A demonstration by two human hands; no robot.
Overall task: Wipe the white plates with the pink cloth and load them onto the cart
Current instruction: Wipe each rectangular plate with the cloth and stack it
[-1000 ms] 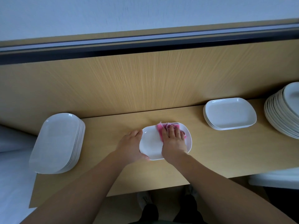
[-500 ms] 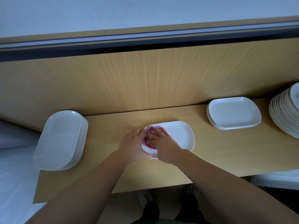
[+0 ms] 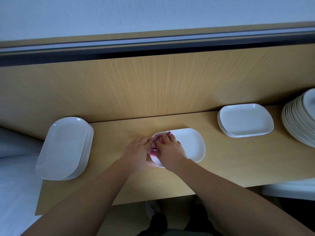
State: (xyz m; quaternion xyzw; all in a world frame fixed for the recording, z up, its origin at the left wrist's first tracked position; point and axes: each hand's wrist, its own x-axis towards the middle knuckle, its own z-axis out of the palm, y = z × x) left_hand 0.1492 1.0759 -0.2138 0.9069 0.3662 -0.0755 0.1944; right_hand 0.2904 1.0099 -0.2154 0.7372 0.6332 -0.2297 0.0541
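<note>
Right at the middle of the wooden counter (image 3: 230, 160) lies a single white plate (image 3: 189, 145), a shallow oblong dish with rounded corners, a low raised rim and a smooth, glossy face. Its long side runs left to right. Its right half is bare and evenly white.

On the plate's left end sits the pink cloth (image 3: 153, 150), bunched into a small crumpled wad. Only bits of it show, a bright magenta fold at the near side and a paler pink edge at the far side. The rest is hidden under fingers.

The right hand (image 3: 170, 150) rests on top of the cloth with its fingers bent over the wad, pressing it down onto the plate. The left hand (image 3: 138, 154) clasps the plate's left end, its fingers against the rim at the far-left corner and its thumb along the near rim. The two hands are touching or nearly so.

To the left, at the counter's end, stands a tall stack of oval plates (image 3: 64, 149), leaning a little. To the right, well apart from the wiped plate, is a short stack of rectangular plates (image 3: 245, 120). At the right edge of the view rises a taller pile of plates (image 3: 298, 123), partly cut off. A wood-grain back panel (image 3: 153, 86) rises at the far side.
</note>
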